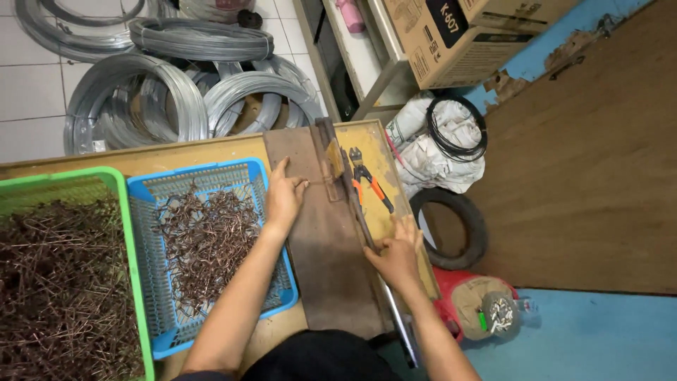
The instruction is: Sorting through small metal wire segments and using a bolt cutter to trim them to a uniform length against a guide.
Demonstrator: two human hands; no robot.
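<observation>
Closest to the camera, the person's right hand (pixel 396 252) is wrapped around the long metal lever (pixel 367 226) that runs along the right edge of a dark steel plate (pixel 328 261) lying on the wooden bench (pixel 204 149). Further up, the left hand (pixel 284 195) rests on the plate with its fingers pinching a short piece of copper-coloured wire (pixel 319 182) and holding it against the small bending block (pixel 333 161) at the lever's top end. Just left of that forearm sits a blue basket (pixel 144 233) with a tangle of bent wire pieces (pixel 204 240); beside it is a green basket (pixel 125 233) heaped with more. Orange-handled cutters (pixel 368 180) lie on the bench right of the lever. Coils of grey wire (pixel 162 99) lie on the tiled floor beyond.
</observation>
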